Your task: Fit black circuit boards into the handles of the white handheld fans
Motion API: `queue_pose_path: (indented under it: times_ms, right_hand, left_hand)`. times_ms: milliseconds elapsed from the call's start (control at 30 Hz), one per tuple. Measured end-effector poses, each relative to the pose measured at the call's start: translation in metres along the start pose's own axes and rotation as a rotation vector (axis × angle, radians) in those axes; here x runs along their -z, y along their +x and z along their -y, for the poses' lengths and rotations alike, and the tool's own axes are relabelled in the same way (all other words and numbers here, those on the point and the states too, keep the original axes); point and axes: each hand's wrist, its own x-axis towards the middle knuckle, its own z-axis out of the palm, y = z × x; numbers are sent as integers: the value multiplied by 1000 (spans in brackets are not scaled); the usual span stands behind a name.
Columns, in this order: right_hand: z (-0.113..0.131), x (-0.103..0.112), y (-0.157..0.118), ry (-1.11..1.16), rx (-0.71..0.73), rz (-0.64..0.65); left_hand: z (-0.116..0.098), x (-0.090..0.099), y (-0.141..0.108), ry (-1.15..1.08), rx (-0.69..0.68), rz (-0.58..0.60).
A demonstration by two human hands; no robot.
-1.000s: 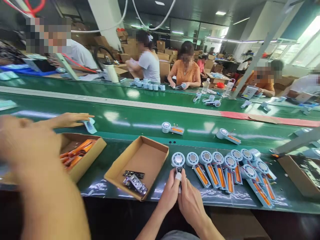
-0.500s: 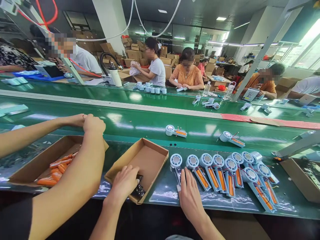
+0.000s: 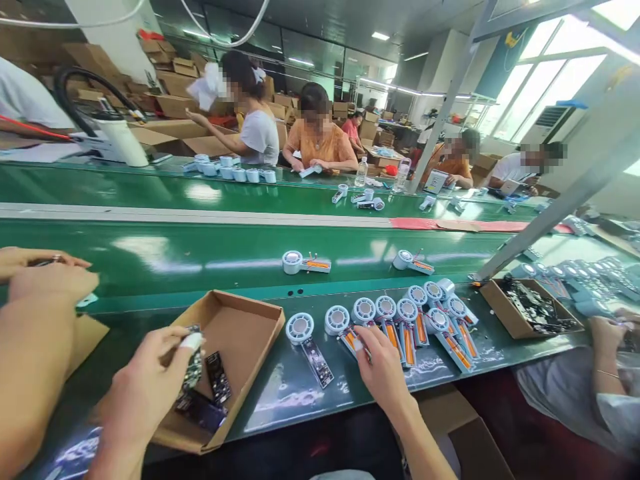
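Note:
My left hand (image 3: 147, 383) pinches a small circuit board (image 3: 194, 365) above the near end of a shallow cardboard box (image 3: 245, 319). More dark circuit boards (image 3: 218, 377) lie in that box. The fingers of my right hand (image 3: 383, 367) are curled over the handle of a pale blue handheld fan (image 3: 337, 321), which lies on the bench with an orange battery in its open handle. Between my hands rests another fan (image 3: 300, 328), its handle covered by a circuit board (image 3: 317, 363). Part of the gripped handle is hidden by my fingers.
To the right lie several opened fans (image 3: 407, 311) in a cluster, then a box of dark parts (image 3: 535, 310). Two fans (image 3: 293, 262) sit on the green belt (image 3: 225, 250). A co-worker's arms (image 3: 45, 313) reach in from the left; other people sit across the belt.
My view has swung right. The left hand has lifted a circuit board from the box. My right hand has left the fan with the board and moved onto the fan beside it.

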Motion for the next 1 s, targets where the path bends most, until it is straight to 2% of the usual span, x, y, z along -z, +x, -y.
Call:
queue_pose_path:
  times_ms: [67, 100, 133, 233, 300, 400, 500, 600, 667, 733, 800, 900, 1000]
  right_hand:
    - [-4, 2, 13, -92, 34, 89]
    - [-5, 2, 19, -132, 75, 144]
    - [-6, 1, 23, -164, 115, 185]
    - [-9, -5, 28, -181, 154, 176]
    - [-11, -8, 26, -126, 146, 142]
    - [-12, -12, 22, -102, 178, 176]
    - [-11, -16, 21, -148, 201, 211]
    - [-13, -18, 22, -49, 161, 162]
    - [-16, -19, 22, 80, 121, 112]
    - [-19, -18, 19, 186, 82, 87]
    - [-19, -17, 14, 244, 46, 89]
    - [-14, -18, 5, 281, 25, 98]
    - [-6, -20, -3, 268, 63, 121]
  left_hand:
    - [-14, -11, -10, -312, 29, -198]
    - [-21, -19, -15, -476, 92, -210]
    - [-27, -26, -21, -635, 173, -172]
    - [-37, -49, -41, -956, 391, 219]
    - [-38, -64, -60, -1081, 451, 441]
    - [-39, -88, -95, -1102, 441, 622]
    - [-45, -118, -126, -974, 351, 758]
    - [-55, -146, -142, -857, 283, 812]
    - [-60, -158, -144, -822, 257, 792]
    - [-61, -160, -141, -783, 231, 739]
    - [-57, -153, -136, -743, 216, 675]
    - [-44, -133, -129, -678, 201, 574]
    - [-30, -110, -122, -522, 126, 499]
